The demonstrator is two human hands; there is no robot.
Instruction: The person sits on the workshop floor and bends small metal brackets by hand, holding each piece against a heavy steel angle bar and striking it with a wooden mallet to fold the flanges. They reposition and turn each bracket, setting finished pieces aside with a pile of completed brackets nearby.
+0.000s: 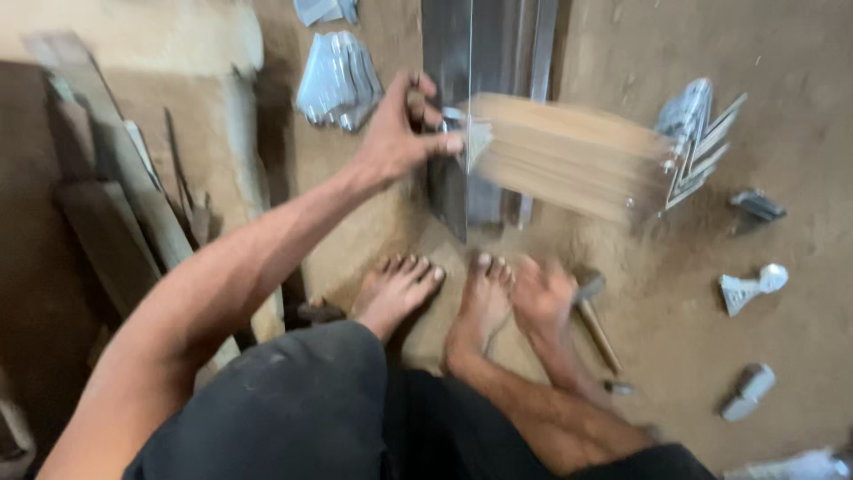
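Observation:
My left hand (402, 133) grips the near end of a light wooden piece (569, 160) with metal brackets at both ends; the piece is blurred. It lies across upright grey metal sheets (480, 53). Low by my bare feet (435, 298), my right hand (544, 298) closes on the head end of a hammer (597, 329) with a wooden handle, lying on the sandy ground. Both the hand and the hammer are blurred.
Stacks of shiny metal brackets (338, 80) lie at the top left and by the piece's far end (702, 142). Small metal parts (751, 286) are scattered at right. Wooden planks (115, 213) lie along the left side.

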